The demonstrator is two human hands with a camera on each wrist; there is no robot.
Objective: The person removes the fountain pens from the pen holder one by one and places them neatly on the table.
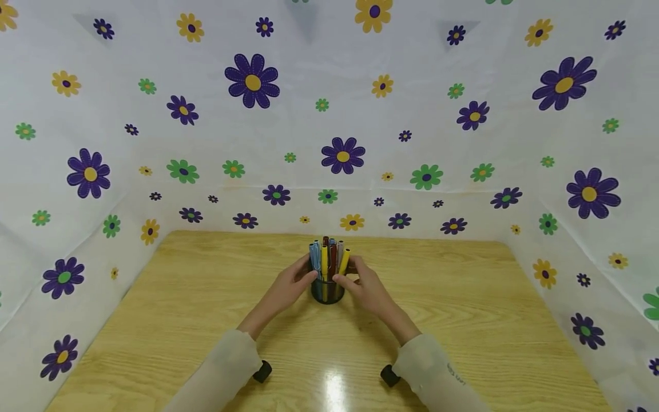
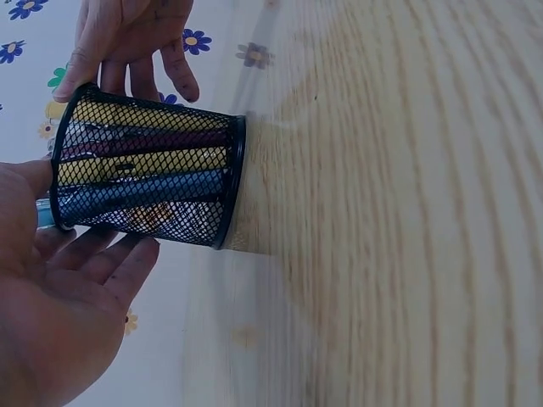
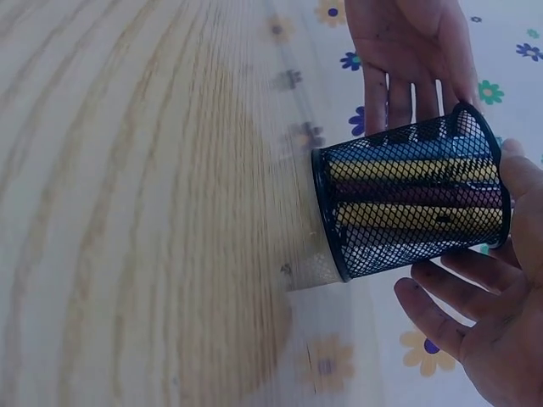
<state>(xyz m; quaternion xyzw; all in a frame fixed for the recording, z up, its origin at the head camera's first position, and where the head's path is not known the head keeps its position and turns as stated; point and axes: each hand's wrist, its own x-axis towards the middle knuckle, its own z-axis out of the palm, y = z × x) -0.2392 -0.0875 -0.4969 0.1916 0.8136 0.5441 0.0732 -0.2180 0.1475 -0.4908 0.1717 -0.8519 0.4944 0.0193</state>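
Observation:
A black mesh pen holder [image 1: 328,293] stands upright on the wooden table, its base right at the tabletop. Several pens in blue, yellow, dark red and grey fill it, such as a yellow pen [image 1: 345,261] leaning right. My left hand [image 1: 288,289] holds the holder's left side, thumb at the rim and fingers along the mesh. From the right side my right hand [image 1: 372,290] holds it the same way, with its thumb at the front rim. Through the mesh wall [image 2: 144,165] the pens' barrels show in the left wrist view. The far fingers are partly hidden behind the holder.
The wood-grain table [image 1: 206,297] reaches back to a white flowered sheet [image 1: 309,131], which also encloses both sides. A black wrist strap piece [image 1: 262,371] sits at the left cuff, another [image 1: 389,375] at the right. Light reflects off the table's front middle.

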